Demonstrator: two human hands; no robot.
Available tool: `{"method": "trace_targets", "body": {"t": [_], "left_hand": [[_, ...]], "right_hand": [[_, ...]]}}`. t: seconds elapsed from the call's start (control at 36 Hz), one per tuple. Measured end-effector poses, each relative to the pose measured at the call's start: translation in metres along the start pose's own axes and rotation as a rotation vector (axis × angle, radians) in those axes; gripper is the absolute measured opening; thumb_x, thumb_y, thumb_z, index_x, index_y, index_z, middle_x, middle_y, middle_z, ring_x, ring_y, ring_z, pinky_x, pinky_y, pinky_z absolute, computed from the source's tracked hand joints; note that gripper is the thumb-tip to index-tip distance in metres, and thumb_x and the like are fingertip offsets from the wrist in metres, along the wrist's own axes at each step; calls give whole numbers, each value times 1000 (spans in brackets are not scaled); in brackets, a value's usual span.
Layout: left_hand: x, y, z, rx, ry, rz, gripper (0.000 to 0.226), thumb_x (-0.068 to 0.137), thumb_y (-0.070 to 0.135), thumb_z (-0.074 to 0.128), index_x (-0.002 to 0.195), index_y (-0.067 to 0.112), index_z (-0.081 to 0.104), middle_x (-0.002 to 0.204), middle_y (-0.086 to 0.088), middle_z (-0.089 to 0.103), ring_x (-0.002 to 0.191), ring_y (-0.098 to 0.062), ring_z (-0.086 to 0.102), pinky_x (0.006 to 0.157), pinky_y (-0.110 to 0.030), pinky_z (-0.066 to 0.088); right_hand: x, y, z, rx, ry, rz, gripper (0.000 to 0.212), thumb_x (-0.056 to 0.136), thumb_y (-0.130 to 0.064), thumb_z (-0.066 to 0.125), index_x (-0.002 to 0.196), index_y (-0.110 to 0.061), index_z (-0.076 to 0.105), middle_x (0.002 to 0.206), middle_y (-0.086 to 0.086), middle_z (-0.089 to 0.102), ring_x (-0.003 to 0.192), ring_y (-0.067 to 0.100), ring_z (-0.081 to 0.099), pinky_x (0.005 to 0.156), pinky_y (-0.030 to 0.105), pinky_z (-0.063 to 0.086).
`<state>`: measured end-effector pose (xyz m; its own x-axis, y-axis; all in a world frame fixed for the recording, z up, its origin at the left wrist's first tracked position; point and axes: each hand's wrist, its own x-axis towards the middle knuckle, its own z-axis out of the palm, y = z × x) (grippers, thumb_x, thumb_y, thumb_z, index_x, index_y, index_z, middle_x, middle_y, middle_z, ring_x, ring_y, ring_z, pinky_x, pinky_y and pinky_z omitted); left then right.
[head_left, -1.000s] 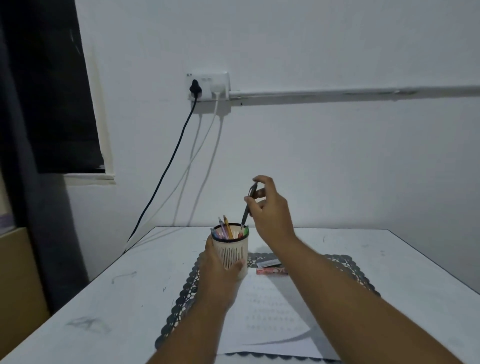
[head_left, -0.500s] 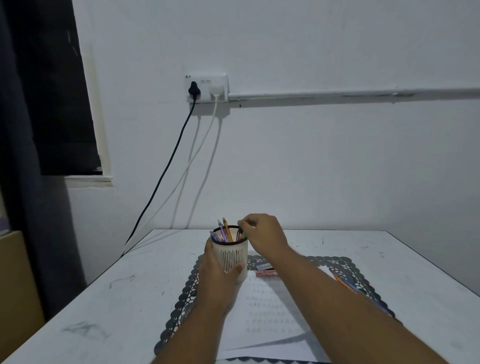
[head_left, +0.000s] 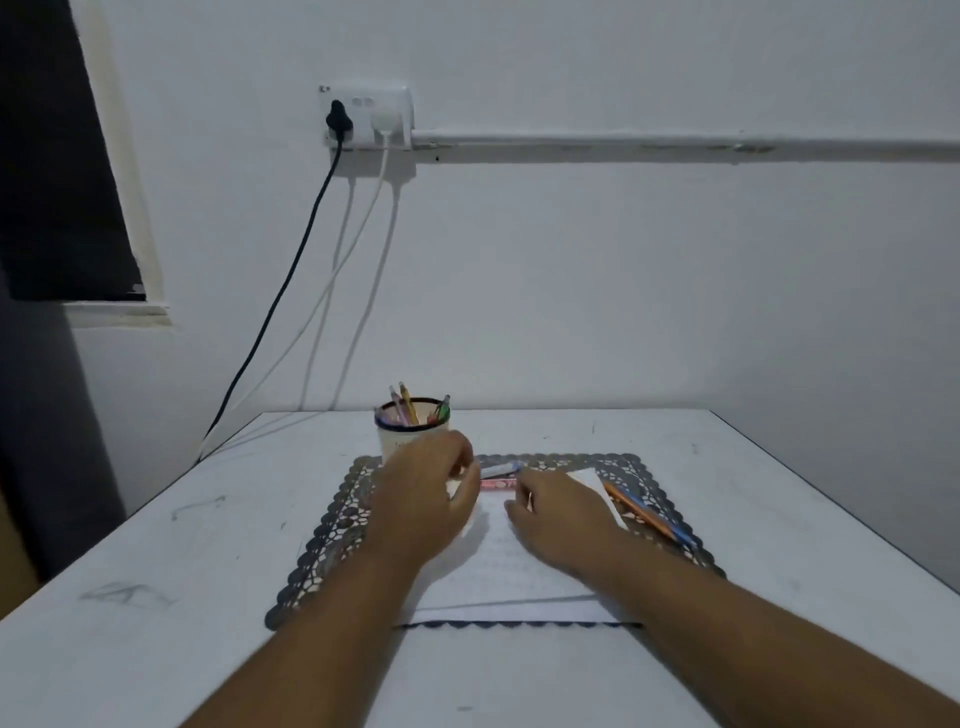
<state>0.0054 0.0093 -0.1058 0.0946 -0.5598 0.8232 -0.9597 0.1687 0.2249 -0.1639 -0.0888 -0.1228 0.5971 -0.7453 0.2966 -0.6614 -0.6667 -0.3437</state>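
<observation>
A white pen cup (head_left: 400, 441) with a dark rim stands on the far left of a lacy dark placemat (head_left: 319, 545) and holds several pens and pencils (head_left: 408, 410). My left hand (head_left: 423, 501) hovers just in front of the cup with its fingers loosely curled; it holds nothing and is motion-blurred. To its right, my right hand (head_left: 563, 512) lies low over a white sheet of paper (head_left: 498, 577), fingers relaxed and empty. Between the two hands' fingertips lie a small red item (head_left: 497, 484) and a pale item (head_left: 498, 470).
Two orange and blue pens (head_left: 647, 517) lie on the placemat's right side. The white table (head_left: 156, 597) meets a white wall at the back. A black cable (head_left: 280, 301) and a white cable (head_left: 363, 228) hang from a wall socket (head_left: 366, 111) down past the table's far left corner.
My right hand lowered the dark pen into the cup and let it go. Both hands then drew back and down over the placemat, and my left hand released the cup.
</observation>
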Motion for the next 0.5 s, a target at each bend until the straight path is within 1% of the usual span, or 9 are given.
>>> {"method": "trace_targets", "body": {"t": [0.03, 0.06, 0.11, 0.17, 0.25, 0.33, 0.39, 0.44, 0.5], "left_hand": [[-4, 4, 4, 36, -118, -22, 15, 94, 33, 58, 80, 27, 53, 72, 11, 55, 67, -11, 51, 58, -30, 38], [-7, 6, 10, 79, -212, -39, 21, 95, 35, 57, 77, 27, 50, 68, 8, 55, 64, -12, 50, 55, -31, 36], [-13, 8, 19, 150, -319, -61, 29, 96, 40, 56, 73, 24, 49, 67, 6, 54, 64, -14, 50, 55, -33, 35], [-16, 9, 23, 151, -369, -100, 34, 95, 43, 57, 69, 23, 48, 66, 6, 53, 65, -11, 48, 57, -33, 37], [-19, 9, 24, 113, -424, -135, 34, 93, 41, 57, 67, 23, 44, 66, 6, 51, 65, -9, 47, 58, -33, 38], [-21, 5, 24, 84, -510, -141, 32, 93, 42, 57, 70, 23, 45, 69, 5, 52, 66, -10, 48, 58, -34, 38], [-22, 3, 25, 94, -575, -133, 33, 93, 45, 56, 72, 23, 45, 72, 4, 52, 68, -12, 49, 60, -35, 42], [-22, 3, 25, 104, -607, -129, 34, 94, 48, 57, 73, 23, 46, 74, 4, 53, 69, -11, 50, 61, -34, 43], [-22, 3, 25, 110, -607, -131, 36, 93, 51, 58, 74, 23, 47, 74, 5, 54, 69, -9, 49, 62, -33, 42]], "right_hand": [[-6, 3, 3, -45, -31, -11, 23, 101, -40, 48, 86, -22, 50, 81, -3, 58, 76, 19, 55, 65, 38, 43], [-10, 5, 5, -76, -50, -28, 24, 101, -41, 48, 85, -23, 49, 80, -3, 57, 76, 20, 54, 65, 37, 41], [-14, 8, 7, -85, -56, -51, 25, 102, -41, 49, 83, -24, 47, 80, -4, 56, 78, 21, 54, 66, 37, 41], [-15, 10, 7, -60, -49, -56, 25, 101, -40, 50, 82, -24, 47, 80, -4, 57, 79, 22, 55, 68, 38, 43], [-16, 10, 6, -40, -47, -56, 23, 100, -40, 50, 84, -23, 51, 81, -3, 59, 79, 22, 57, 69, 39, 46], [-17, 11, 6, -23, -39, -57, 21, 100, -39, 53, 85, -23, 52, 83, -4, 59, 80, 20, 56, 64, 35, 41], [-18, 11, 3, 1, -27, -44, 19, 99, -38, 54, 84, -26, 52, 85, -6, 58, 81, 17, 55, 62, 31, 36], [-21, 13, -1, 19, 19, -8, 17, 100, -37, 54, 86, -28, 53, 87, -9, 58, 81, 14, 55, 61, 30, 35], [-22, 17, -7, 37, 99, 56, 12, 100, -36, 54, 90, -30, 55, 90, -11, 60, 82, 13, 56, 63, 33, 39]]}}
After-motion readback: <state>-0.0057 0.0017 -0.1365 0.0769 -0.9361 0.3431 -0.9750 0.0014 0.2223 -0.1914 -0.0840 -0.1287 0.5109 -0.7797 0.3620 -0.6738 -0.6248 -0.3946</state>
